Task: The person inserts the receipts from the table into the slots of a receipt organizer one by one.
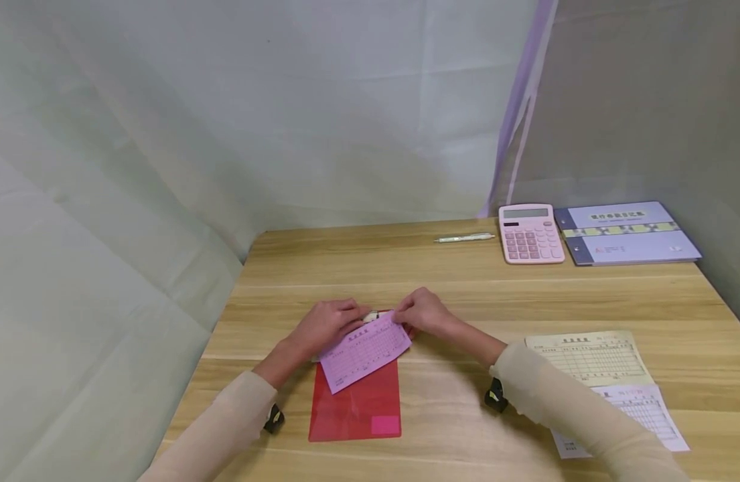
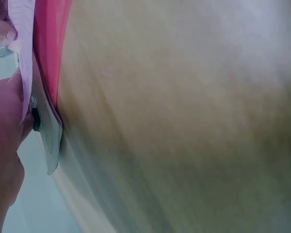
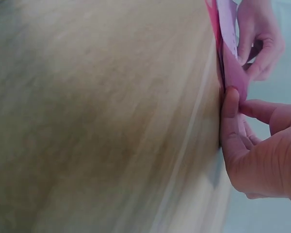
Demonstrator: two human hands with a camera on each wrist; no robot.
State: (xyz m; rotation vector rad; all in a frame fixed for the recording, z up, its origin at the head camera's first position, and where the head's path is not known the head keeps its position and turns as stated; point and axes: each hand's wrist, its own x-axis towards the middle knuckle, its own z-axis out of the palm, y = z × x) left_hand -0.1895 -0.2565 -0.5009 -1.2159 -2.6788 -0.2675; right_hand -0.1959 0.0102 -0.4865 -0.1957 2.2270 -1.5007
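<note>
A red clipboard point(image 1: 354, 408) lies on the wooden table, a metal clip point(image 1: 371, 316) at its top edge. Slanted over its upper half is a pink printed form point(image 1: 366, 355). My left hand point(image 1: 330, 325) grips the clip with curled fingers, partly hidden by the form in the left wrist view. Between the thumb and fingers of my right hand point(image 1: 424, 313) the form's upper right corner is pinched; the right wrist view shows the thumb point(image 3: 230, 104) on the paper. A pale sheet point(image 2: 51, 141) sticks out beneath the form at the clipboard's top left.
To the right lie a yellow form point(image 1: 593, 355) and a white form point(image 1: 647, 415), partly under my right sleeve. Along the back are a pen point(image 1: 465, 237), a pink calculator point(image 1: 531, 234) and a blue-grey account book point(image 1: 629, 234). Pale curtains point(image 1: 345, 120) hang behind the table.
</note>
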